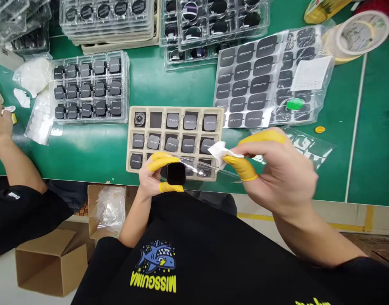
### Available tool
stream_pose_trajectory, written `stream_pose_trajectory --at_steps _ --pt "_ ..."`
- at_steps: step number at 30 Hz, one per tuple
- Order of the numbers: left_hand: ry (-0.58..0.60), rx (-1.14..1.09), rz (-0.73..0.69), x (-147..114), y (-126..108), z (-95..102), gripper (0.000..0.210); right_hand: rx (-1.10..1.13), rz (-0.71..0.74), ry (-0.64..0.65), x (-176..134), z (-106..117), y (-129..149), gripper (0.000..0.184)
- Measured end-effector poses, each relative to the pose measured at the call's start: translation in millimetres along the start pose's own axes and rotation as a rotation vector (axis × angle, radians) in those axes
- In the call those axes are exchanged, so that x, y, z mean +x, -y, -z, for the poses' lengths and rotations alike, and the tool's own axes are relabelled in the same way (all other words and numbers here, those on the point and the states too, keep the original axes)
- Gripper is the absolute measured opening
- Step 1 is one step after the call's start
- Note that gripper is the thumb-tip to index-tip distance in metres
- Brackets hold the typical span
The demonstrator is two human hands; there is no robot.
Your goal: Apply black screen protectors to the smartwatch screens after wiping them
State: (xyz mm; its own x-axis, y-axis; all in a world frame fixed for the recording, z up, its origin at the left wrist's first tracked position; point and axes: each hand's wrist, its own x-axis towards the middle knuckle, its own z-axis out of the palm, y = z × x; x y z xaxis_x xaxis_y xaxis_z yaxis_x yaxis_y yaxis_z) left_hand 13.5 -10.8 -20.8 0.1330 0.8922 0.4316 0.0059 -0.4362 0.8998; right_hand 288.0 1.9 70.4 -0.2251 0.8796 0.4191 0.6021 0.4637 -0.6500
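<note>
My left hand (149, 178), with yellow finger cots on thumb and finger, grips a square smartwatch body (176, 174) whose black screen faces up. A strip of clear film (199, 166) stretches from the watch towards my right hand (280, 173). Thumb and finger of that hand, also in yellow cots, pinch a crumpled white wipe (220, 152); whether they hold the film too I cannot tell. Behind and partly under my hands lies a beige tray (175, 109) of watch bodies, most covered by dark grey labels. One back-row compartment shows only its dark bottom.
Clear trays (91, 87) of dark square pieces stand left, with more stacked trays (107, 25) behind. Label sheets (248, 80), a tape roll (356, 36) and a loose yellow finger cot (320, 129) lie right. A co-worker's arm (13, 161) is at left, above cardboard boxes (51, 262).
</note>
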Motion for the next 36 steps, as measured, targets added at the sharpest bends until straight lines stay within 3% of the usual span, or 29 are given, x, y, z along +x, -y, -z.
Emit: stream_pose_trajectory --at_steps 3,6,11,14,17,21,24,26,28,31,33,36 --pt "0.029 -0.009 -0.014 3.9 -1.3 -1.6 0.087 0.059 0.057 0.130 14.5 4.1 15.2 0.025" --pt "0.041 0.003 -0.019 5.9 -1.1 -4.1 0.085 0.064 0.193 0.271 25.7 -14.2 18.5 0.024" --pt "0.022 0.113 0.040 1.1 0.6 -2.1 0.072 0.090 0.345 0.340 30.3 -40.7 12.3 0.025" --pt "-0.006 0.180 0.046 -3.7 0.7 3.2 0.071 0.160 0.442 0.462 30.1 -33.1 2.9 0.029" --pt "-0.034 0.165 0.020 -5.2 -2.0 10.4 0.071 0.067 0.417 0.544 30.9 -12.0 -9.8 0.028" --pt "-0.035 0.135 -0.012 -2.8 -5.7 13.5 0.075 0.050 0.266 0.398 35.1 11.3 -10.3 0.018" --pt "-0.013 0.115 -0.010 0.0 -6.0 7.7 0.082 0.026 0.195 0.261 39.2 11.3 4.4 0.021" --pt "-0.005 0.055 -0.028 1.9 -6.3 3.1 0.085 0.045 0.240 0.254 40.4 4.5 15.0 0.017" --pt "-0.007 0.007 -0.045 3.6 -7.7 0.5 0.085 0.060 0.336 0.335 39.4 -4.0 23.3 0.015" --pt "-0.023 -0.004 -0.047 4.7 -11.5 0.4 0.080 0.031 0.459 0.440 34.5 -16.4 30.3 0.025" --pt "-0.009 -0.002 -0.045 4.5 -13.4 1.0 0.077 0.014 0.503 0.407 31.3 -24.8 32.2 0.026" --pt "0.019 -0.046 -0.020 3.3 -12.5 -0.1 0.079 -0.045 0.552 0.261 29.9 -37.0 32.5 0.024"
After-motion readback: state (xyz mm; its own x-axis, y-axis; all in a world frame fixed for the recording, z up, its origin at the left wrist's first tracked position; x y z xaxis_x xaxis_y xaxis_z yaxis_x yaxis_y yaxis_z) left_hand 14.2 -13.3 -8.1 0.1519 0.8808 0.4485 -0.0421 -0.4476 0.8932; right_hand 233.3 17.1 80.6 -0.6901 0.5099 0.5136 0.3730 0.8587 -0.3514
